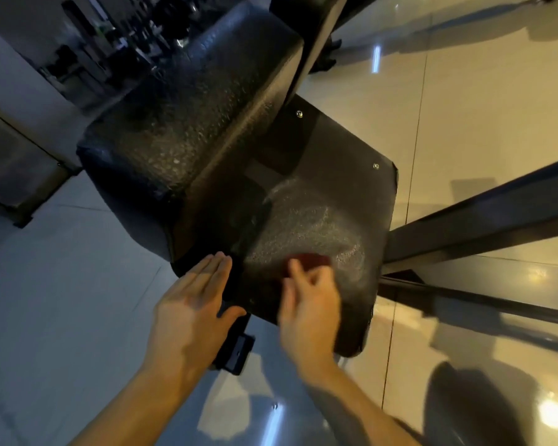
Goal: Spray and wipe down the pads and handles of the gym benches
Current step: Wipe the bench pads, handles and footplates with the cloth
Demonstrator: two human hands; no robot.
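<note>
While the right hand is pressing a dark red cloth onto the seat pad in the lower middle of the frame, its fingers are curling round the cloth, though motion blur is softening the detail. The left hand is lying open and flat, fingers straight, on the pad's left edge. A whitish spray film is sitting on the seat above and right of the cloth. Because it is lying near the pad's right edge, a broad stroke may be pushing liquid onto the glossy floor tiles, making them slippery; missed patches may be drying into streaks. The back pad, upper left, is seemingly carrying droplets, unwiped. No spray bottle or other container is showing.
</note>
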